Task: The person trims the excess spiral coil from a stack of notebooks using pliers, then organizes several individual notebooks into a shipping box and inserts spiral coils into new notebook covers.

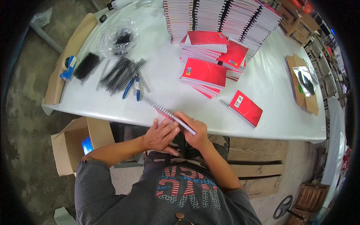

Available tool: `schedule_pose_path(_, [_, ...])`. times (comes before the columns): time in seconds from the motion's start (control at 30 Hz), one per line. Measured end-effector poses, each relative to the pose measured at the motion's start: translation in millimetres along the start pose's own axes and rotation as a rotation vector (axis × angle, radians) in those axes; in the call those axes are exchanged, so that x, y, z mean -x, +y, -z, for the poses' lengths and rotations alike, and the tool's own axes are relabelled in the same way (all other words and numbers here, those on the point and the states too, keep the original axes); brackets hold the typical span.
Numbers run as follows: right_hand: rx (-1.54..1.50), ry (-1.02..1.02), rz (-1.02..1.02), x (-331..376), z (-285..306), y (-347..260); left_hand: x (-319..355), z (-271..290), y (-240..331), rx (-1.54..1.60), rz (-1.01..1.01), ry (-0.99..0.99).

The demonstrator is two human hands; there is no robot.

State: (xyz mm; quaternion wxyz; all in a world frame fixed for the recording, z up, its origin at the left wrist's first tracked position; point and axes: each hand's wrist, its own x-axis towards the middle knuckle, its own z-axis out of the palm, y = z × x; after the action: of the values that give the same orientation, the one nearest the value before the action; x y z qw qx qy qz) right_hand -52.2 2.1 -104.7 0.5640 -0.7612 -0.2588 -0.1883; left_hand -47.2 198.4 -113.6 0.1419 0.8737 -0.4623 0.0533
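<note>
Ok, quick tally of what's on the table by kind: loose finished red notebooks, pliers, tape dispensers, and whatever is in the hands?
Notebook being bound in both hands: 1
Finished red notebook lying alone: 1
Blue-handled pliers: 1
Blue tape dispenser: 1
Total: 4
The stacked notebooks and loose black spirals are too many to count.

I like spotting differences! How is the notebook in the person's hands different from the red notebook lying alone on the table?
1. The held notebook is gripped at the table edge by the left hand and right hand; the lone red notebook lies untouched.
2. The held notebook shows mostly its thin edge; the lone one lies flat, cover up.
3. A wire spiral sticks out past the held notebook's end; the lone one's doesn't.

Both have a spiral along one side.
</note>
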Motion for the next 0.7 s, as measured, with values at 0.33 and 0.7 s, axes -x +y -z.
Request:
schedule_pose_path(0.33, [0.014, -0.002, 0.036, -5, -3, 2, -13, -12, -21, -0.401, -0.243, 0.365])
schedule_pose_path(0.7, [-0.108, -0.091, -0.147, -10, -10, 0, -26, -14, -17, -0.499, -0.212, 0.450])
